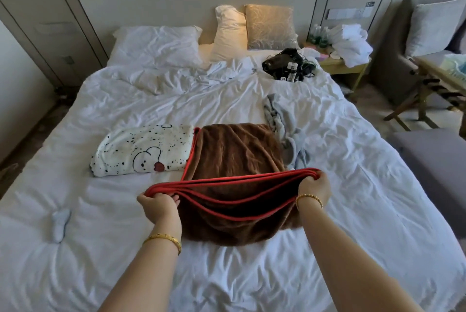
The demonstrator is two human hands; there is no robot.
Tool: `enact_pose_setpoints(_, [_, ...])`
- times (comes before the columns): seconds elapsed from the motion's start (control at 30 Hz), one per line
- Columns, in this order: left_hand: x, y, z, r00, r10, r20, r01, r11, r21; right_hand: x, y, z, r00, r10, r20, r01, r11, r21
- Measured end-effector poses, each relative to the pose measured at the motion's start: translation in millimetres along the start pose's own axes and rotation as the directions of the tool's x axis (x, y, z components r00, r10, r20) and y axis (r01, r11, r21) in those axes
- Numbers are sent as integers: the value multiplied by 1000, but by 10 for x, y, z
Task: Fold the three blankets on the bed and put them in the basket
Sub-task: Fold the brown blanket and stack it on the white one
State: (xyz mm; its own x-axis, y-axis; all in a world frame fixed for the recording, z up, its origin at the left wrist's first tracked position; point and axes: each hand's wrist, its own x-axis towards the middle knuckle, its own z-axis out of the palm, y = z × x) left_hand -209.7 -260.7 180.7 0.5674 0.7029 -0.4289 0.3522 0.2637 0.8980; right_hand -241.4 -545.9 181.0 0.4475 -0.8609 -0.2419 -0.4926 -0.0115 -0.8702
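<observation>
Your 2 forearms reach out over the white bed, each wrist ringed by a gold bangle. Head view, the only one: your left hand is curled tight around the left end of the brown blanket, bunching its red-trimmed edges in the fist. Your right hand pinches the right end of those same red edges, fingers closed over them. Between the 2 grips the stacked hems run in slack red lines, lifted off the bed, while the brown cloth sags below them toward you and the rest stretches flat away from your hands.

Taking the brown blanket as landmark: the white spotted blanket with a cartoon bear lies folded just to its left, touching its red edge. A grey blanket lies crumpled against its far right corner. Well beyond it, near the head of the bed, sits a black tangle of gear and cables, with 3 pillows behind. No basket shows in this view.
</observation>
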Motion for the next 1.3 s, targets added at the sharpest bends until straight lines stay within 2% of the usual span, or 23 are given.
enact_pose_setpoints(0.3, [761, 333, 1598, 999, 49, 19, -49, 999, 12, 1362, -587, 1159, 990, 36, 135, -11, 983, -182])
enact_pose_setpoints(0.47, [1366, 314, 2476, 996, 53, 71, -64, 986, 153, 2024, -797, 1867, 990, 32, 136, -1, 974, -228])
enact_pose_setpoints(0.67, [2253, 165, 3476, 984, 73, 161, -119, 947, 300, 2829, -928, 2797, 995, -16, 94, 33, 982, -187])
enact_pose_setpoints(0.73, [2492, 146, 3811, 981, 77, 180, -135, 933, 333, 3059, -938, 3155, 982, -57, 182, 90, 980, -177])
enact_pose_setpoints(0.8, [2615, 19, 4073, 981, 86, 176, -150, 909, 390, 3179, -846, 3464, 930, -67, 363, 111, 989, -101])
enact_pose_setpoints(0.87, [2592, -231, 4166, 934, 188, 302, -328, 784, 526, 3127, -688, 3662, 880, -59, 471, 117, 989, -95])
enact_pose_setpoints(0.9, [2566, -387, 4151, 871, 252, 422, -474, 661, 582, 3076, -561, 3717, 866, -92, 491, 176, 976, -128])
enact_pose_setpoints(0.93, [2544, -539, 4122, 771, 304, 559, -631, 482, 608, 3011, -424, 3747, 851, -154, 502, 281, 941, -187])
enact_pose_setpoints(0.97, [2537, -679, 4105, 646, 315, 696, -764, 263, 589, 2935, -296, 3766, 820, -243, 518, 415, 876, -246])
enact_pose_setpoints(1.0, [2562, -796, 4104, 525, 272, 806, -844, 44, 535, 2867, -175, 3784, 770, -327, 547, 544, 785, -296])
enact_pose_setpoints(1.03, [2611, -876, 4126, 447, 215, 868, -871, -114, 477, 2826, -84, 3813, 713, -371, 595, 645, 680, -349])
enact_pose_setpoints(1.07, [2654, -891, 4170, 433, 181, 883, -868, -178, 463, 2814, -23, 3851, 673, -356, 649, 703, 580, -411])
enact_pose_setpoints(1.13, [2748, -828, 4280, 445, 207, 871, -855, -192, 482, 2888, -28, 3945, 666, -264, 698, 727, 440, -527])
enact_pose_setpoints(1.17, [2783, -782, 4336, 434, 247, 867, -861, -171, 479, 2947, -76, 3997, 674, -234, 700, 721, 413, -556])
enact_pose_setpoints(1.2, [2812, -727, 4396, 437, 284, 853, -866, -123, 484, 2996, -139, 4045, 689, -229, 688, 703, 443, -556])
enact_pose_setpoints(1.23, [2829, -677, 4463, 462, 313, 830, -865, -45, 499, 3037, -213, 4085, 720, -240, 651, 659, 529, -534])
enact_pose_setpoints(1.3, [2811, -589, 4604, 579, 332, 745, -815, 192, 547, 3065, -356, 4158, 802, -247, 544, 517, 743, -425])
